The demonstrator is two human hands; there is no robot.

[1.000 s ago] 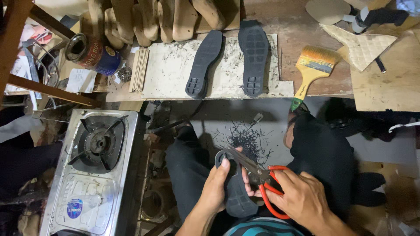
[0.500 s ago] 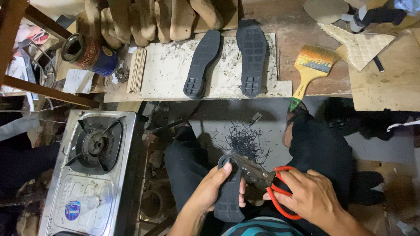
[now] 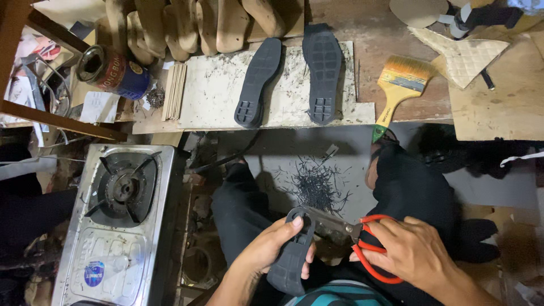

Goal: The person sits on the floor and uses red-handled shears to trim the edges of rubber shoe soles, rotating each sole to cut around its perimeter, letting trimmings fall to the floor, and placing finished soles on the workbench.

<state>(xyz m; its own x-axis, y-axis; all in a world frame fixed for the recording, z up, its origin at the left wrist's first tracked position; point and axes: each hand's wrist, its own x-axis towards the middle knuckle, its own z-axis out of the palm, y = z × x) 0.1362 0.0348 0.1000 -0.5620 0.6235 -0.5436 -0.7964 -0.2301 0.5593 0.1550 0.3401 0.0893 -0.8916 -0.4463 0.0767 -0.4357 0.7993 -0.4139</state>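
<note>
My left hand (image 3: pixel 271 249) grips a dark rubber shoe sole (image 3: pixel 290 262) over my lap, thumb lying across its upper end. My right hand (image 3: pixel 416 255) holds red-handled scissors (image 3: pixel 362 245), and the blades reach left onto the sole's top edge. Below the blades, a heap of thin black rubber trimmings (image 3: pixel 316 184) lies on the grey floor between my knees.
Two more black soles (image 3: pixel 258 82) (image 3: pixel 323 71) rest tread-up on a stained white board (image 3: pixel 215 93). A yellow-handled paintbrush (image 3: pixel 396 88) lies to its right, wooden shoe lasts (image 3: pixel 192 22) and a tin can (image 3: pixel 107 71) behind. A gas stove (image 3: pixel 116 218) stands at my left.
The sole has shifted slightly in my left hand and the scissors stay at its top edge. The camera view drifted a little.
</note>
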